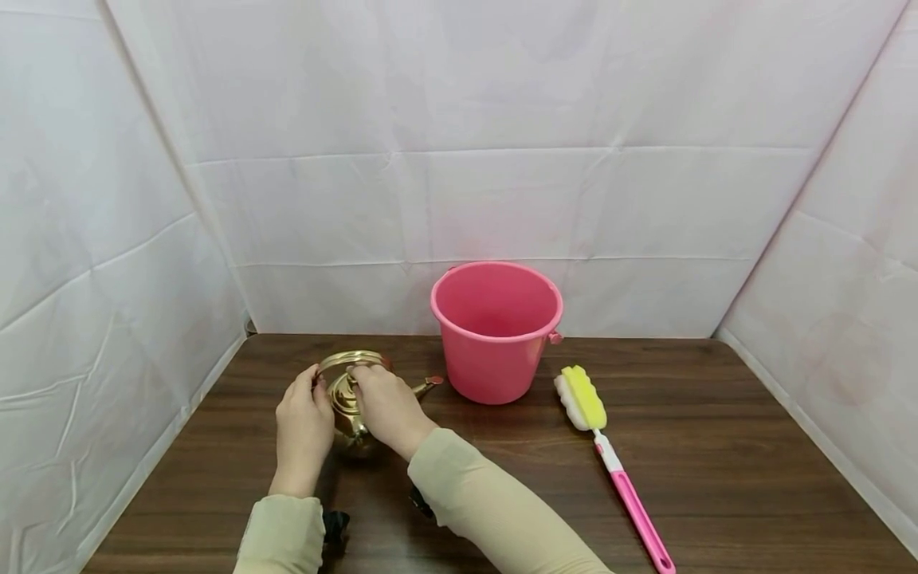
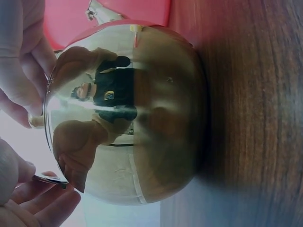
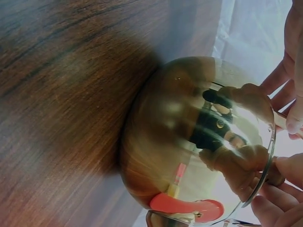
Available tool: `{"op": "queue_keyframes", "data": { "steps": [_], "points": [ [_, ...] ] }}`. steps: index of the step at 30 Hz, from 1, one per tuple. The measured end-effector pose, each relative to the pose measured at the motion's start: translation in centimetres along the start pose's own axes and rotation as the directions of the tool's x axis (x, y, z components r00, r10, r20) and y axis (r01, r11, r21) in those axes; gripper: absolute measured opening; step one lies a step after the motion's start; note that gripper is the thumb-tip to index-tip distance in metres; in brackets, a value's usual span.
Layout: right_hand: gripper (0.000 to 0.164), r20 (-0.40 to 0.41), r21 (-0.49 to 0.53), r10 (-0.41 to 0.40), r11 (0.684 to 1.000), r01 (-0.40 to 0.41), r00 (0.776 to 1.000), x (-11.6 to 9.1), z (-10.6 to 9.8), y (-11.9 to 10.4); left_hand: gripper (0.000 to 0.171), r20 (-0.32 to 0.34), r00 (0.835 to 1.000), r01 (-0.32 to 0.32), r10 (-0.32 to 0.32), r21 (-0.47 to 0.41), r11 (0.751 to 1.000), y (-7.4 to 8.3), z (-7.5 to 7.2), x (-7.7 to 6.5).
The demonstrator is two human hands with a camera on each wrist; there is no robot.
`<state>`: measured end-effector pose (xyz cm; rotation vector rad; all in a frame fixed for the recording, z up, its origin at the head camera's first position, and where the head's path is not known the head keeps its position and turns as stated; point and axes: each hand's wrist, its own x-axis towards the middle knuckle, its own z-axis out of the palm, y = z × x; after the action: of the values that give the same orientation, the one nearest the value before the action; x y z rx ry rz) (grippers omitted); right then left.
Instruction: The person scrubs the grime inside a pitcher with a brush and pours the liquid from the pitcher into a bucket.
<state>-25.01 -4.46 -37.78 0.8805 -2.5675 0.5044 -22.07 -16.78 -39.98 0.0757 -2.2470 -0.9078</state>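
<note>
A shiny gold kettle (image 1: pixel 350 422) stands on the left part of the table, its red-tipped spout (image 1: pixel 429 384) pointing right. My left hand (image 1: pixel 304 430) grips the left end of the arched handle (image 1: pixel 347 355). Reaching in under the handle, my right hand (image 1: pixel 390 408) pinches the small knob (image 2: pixel 36 121) on the kettle's lid. In the right wrist view, fingers of both hands show at the kettle's top, and its round polished body (image 3: pixel 189 137) mirrors the person. The knob is mostly hidden by fingers in the head view.
A pink bucket (image 1: pixel 495 367) stands at the back middle, just right of the spout. Farther right lies a brush with a yellow and white sponge head (image 1: pixel 584 399) and a pink handle (image 1: pixel 641 518). White cloth walls (image 1: pixel 502 199) enclose the dark wooden table (image 1: pixel 753 454).
</note>
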Motion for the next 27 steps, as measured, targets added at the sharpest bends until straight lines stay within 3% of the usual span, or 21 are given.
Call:
{"op": "queue_keyframes", "data": {
  "steps": [11, 27],
  "points": [
    [0.025, -0.087, -0.04, -0.049, 0.998, 0.046, 0.995, -0.3, 0.7, 0.5, 0.026, 0.004, 1.0, -0.007, 0.007, -0.004, 1.0, 0.1, -0.2, -0.1],
    [0.02, -0.212, -0.071, -0.117, 0.992, 0.105, 0.97, -0.7, 1.2, 0.9, 0.025, -0.009, 1.0, 0.003, -0.003, -0.005, 1.0, 0.0, -0.1, 0.1]
  ]
}}
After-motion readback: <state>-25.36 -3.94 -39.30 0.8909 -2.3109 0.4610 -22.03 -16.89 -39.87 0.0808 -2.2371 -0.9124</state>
